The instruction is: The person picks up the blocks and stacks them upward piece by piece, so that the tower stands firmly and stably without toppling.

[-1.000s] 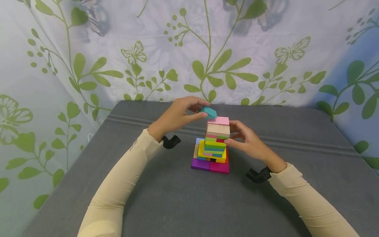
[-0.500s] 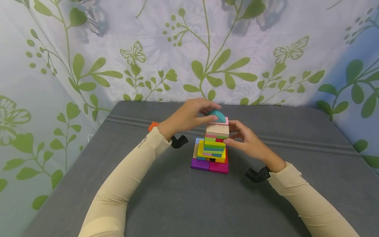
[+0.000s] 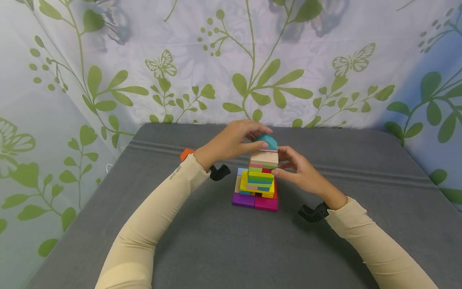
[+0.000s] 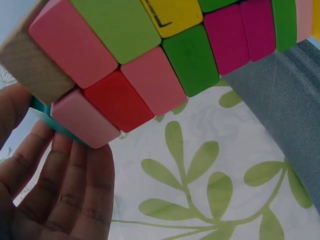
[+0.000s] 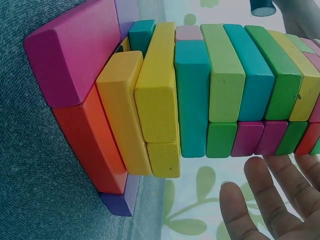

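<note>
A tall tower of coloured wooden blocks [image 3: 260,176] stands mid-table on a wider base. At its top, my left hand [image 3: 231,140] pinches a teal block [image 3: 270,141] with sloping ends between thumb and fingers. This block sits on or against the pink block [image 4: 85,117] above the bare-wood block [image 3: 264,157]; the left wrist view partly hides the contact. My right hand [image 3: 301,172] is at the tower's right side, thumb near the front and fingers farther back. In the right wrist view its fingers [image 5: 262,187] are extended at the upper layers.
An orange block [image 3: 186,153] lies behind my left wrist on the grey table [image 3: 202,249]. Purple [image 3: 243,200] and magenta [image 3: 266,204] blocks form the base's front edge. A leaf-patterned curtain [image 3: 202,72] hangs behind the table.
My left hand has moved right and set the teal block lower over the tower's top, covering most of the pink block. The orange block has come into view. My right hand stays put.
</note>
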### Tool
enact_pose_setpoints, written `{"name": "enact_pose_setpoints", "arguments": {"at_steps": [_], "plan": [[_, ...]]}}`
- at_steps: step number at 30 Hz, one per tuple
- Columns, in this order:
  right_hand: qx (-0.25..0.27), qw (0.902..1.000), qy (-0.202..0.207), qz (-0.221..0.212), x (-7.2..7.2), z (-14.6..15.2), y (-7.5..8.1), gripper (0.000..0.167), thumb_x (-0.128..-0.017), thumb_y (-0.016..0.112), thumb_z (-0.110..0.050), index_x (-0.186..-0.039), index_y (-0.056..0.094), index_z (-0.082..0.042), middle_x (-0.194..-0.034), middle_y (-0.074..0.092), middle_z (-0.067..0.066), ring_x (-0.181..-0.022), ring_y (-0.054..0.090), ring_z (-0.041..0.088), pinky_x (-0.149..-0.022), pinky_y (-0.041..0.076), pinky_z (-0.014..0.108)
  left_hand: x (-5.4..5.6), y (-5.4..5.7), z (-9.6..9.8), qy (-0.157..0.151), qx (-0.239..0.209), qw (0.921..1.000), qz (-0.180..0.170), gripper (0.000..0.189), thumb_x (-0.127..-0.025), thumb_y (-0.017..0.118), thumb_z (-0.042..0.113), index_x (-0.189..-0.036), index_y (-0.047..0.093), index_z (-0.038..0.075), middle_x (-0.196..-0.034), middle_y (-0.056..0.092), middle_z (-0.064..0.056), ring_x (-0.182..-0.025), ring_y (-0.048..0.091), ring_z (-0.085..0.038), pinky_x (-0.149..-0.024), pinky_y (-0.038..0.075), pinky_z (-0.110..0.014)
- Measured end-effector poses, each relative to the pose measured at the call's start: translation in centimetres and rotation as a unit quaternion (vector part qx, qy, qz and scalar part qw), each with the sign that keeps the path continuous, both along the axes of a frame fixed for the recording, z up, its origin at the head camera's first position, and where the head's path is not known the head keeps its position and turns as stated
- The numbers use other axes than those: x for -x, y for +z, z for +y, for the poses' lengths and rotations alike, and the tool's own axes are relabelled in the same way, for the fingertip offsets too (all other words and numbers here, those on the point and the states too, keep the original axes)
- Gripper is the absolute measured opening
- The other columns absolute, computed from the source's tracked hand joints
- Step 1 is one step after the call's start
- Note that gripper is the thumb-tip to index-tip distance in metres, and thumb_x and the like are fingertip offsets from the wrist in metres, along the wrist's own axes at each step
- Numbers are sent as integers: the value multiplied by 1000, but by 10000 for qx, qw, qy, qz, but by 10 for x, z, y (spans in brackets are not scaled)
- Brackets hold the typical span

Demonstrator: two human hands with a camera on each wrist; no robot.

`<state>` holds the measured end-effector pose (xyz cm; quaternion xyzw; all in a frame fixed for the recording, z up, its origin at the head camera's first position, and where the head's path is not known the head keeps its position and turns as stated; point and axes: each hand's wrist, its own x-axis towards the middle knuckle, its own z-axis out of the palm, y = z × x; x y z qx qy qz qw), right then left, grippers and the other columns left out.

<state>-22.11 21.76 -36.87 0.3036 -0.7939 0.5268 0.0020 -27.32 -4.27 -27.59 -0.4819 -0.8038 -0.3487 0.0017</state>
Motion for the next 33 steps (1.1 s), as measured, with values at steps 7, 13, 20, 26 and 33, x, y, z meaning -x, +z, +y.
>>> {"name": "enact_pose_setpoints", "arguments": {"at_steps": [7,13,20,26,33], "plan": [[3,10000,-60,-21,1,-1,1,49,-103,69,-3,-147,49,8,-136,62,24,-120,61,10,-98,51,25,3,0,-14,139,-190,9995,-188,50,-105,74,17,-150,61,0,-144,68,-12,-124,66,-23,-108,51,-33],[-44,9999,-139,-56,1,-2,2,50,-101,71,-1,-145,50,8,-135,62,23,-118,60,12,-98,52,24,20,-14,-54,758,-366,9955,-426,41,-108,69,16,-146,64,0,-140,70,-12,-123,66,-25,-107,51,-43],[-51,9999,-133,-66,1,-2,1,50,-101,71,-1,-145,50,8,-136,62,24,-119,60,12,-98,52,25,44,-48,-118,1663,-152,9756,-1426,41,-112,63,21,-149,62,4,-147,65,-17,-134,61,-31,-113,48,-51],[-42,9999,-155,-48,1,-1,0,49,-101,71,-1,-145,50,8,-135,62,23,-119,60,12,-98,51,25,61,-78,-160,2299,176,9465,-2256,50,-114,59,25,-157,53,2,-158,54,-22,-145,50,-40,-118,41,-59],[-60,9998,-162,-60,0,-1,0,50,-100,71,-1,-145,50,8,-136,62,23,-119,60,12,-98,51,26,67,-98,-185,2674,688,9240,-2644,61,-108,68,15,-160,44,-5,-164,44,-28,-152,41,-46,-122,36,-60]]}}
